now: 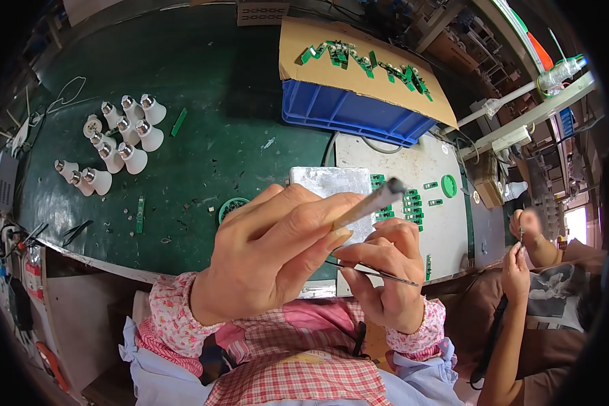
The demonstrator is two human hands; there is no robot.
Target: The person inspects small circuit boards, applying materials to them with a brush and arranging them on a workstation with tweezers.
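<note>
- Rod-shaped tool [369,203]: grey and tapered with a dark tip, raised over the bench [237,135] edge in front of the metal plate [328,184]. It looks like a soldering iron, but we cannot confirm that.
- Handling, our judgement: light, stiff and smooth-sided. We would take it on the shaft well back from the dark tip, which may be hot.
- Left hand [271,260]: clenched round the tool's lower shaft, thumb and forefinger pinching it, tip pointing up and to the right.
- Right hand [386,301]: curled, gripping thin metal tweezers [394,277], just beside the left hand. Tweezers judged light and springy, so easy to bend.
- We cannot tell whether the tweezer tips hold anything.
- Beyond the plate: small green circuit boards [413,206] in rows.
- Farther out: white bulb housings [125,139] clustered to the left, and a blue crate [352,111] under a cardboard sheet [304,40].
- Far right: a co-worker's hands [521,233], well apart.
</note>
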